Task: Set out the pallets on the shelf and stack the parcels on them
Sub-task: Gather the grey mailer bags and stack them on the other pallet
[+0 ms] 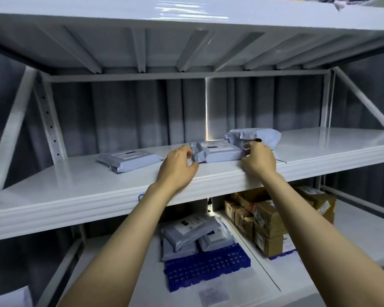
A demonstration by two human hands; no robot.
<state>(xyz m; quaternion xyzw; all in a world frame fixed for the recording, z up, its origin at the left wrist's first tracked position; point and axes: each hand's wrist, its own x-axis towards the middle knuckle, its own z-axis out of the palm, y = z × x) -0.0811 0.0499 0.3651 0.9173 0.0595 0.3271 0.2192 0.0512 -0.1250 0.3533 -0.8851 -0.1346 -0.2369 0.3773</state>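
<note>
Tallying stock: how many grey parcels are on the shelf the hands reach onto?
3. The left parcel lies apart; the middle parcel is gripped by the left hand and right hand; the bulging parcel sits behind its right end. None seems hidden.

Both arms are bare, raised and reaching away from me, entering from the near bottom edge. The left forearm (120,240) runs up from lower left towards centre and the right forearm (319,229) from lower right, so the two converge.

Left hand (177,167): back towards me, wrist roughly straight, fingers curled. Fingertips and thumb pinch the crumpled left end of the grey parcel (217,151).

Right hand (258,161): back towards me, fingers curled over the parcel's right end, thumb low at its near corner.

I read both hands as gripping, one at each end. They sit level with each other. Finger detail is soft, slightly blurred.
</note>
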